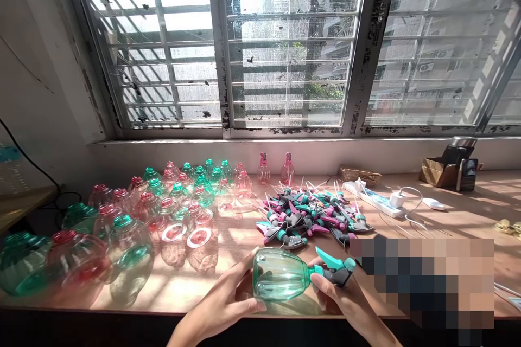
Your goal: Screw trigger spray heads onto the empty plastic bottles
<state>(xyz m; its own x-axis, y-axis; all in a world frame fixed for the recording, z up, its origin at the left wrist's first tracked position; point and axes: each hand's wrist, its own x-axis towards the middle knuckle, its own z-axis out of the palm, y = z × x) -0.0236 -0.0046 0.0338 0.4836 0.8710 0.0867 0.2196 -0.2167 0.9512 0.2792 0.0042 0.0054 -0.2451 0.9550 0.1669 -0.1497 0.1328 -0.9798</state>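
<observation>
A clear green plastic spray bottle (pixel 280 275) lies on its side at the front edge of the wooden table (pixel 459 222). My left hand (pixel 222 303) is wrapped round the bottle's base. My right hand (pixel 345 295) is closed on the teal and grey trigger sprayer head (pixel 336 269) fitted at the bottle's neck. Just beyond lies a pile of loose sprayer heads (pixel 311 217) in pink, teal and grey.
Several open pink and green bottles (pixel 163 211) stand at the left, and two pink bottles with heads (pixel 275 169) stand by the window sill. A white power strip (pixel 378 198) with cable, a small basket (pixel 360 174) and a cardboard box (pixel 439 171) sit at the right.
</observation>
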